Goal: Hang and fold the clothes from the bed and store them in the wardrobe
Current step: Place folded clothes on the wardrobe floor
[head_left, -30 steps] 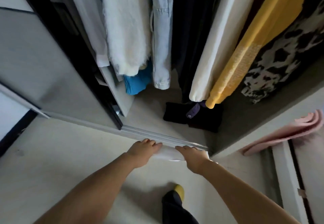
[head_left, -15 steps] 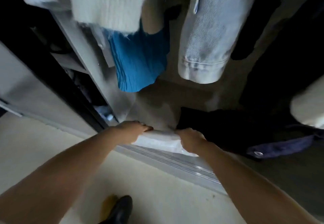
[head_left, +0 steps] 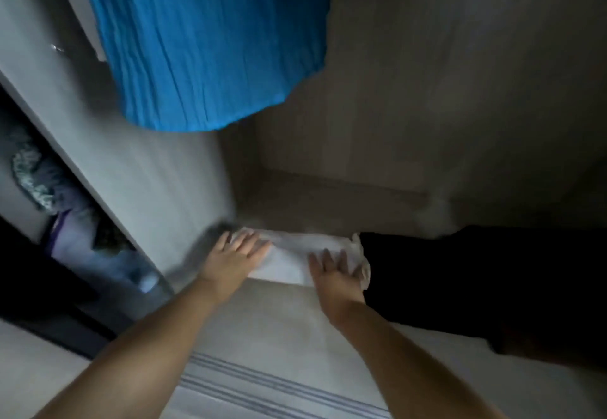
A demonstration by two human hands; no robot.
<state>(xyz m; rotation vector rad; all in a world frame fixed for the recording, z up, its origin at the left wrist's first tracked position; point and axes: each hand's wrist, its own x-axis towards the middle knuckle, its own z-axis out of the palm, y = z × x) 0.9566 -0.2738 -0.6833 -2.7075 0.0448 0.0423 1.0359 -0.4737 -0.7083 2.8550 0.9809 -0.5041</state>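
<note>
Both hands, left hand (head_left: 235,256) and right hand (head_left: 335,275), lie spread flat on the folded white cloth (head_left: 289,259); press evenly, sliding it toward twelve o'clock beside the black pile (head_left: 476,284).

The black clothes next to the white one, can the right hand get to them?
Probably yes: the right hand lies flat on the folded white garment, and the black clothes lie right beside it with nothing between.
</note>
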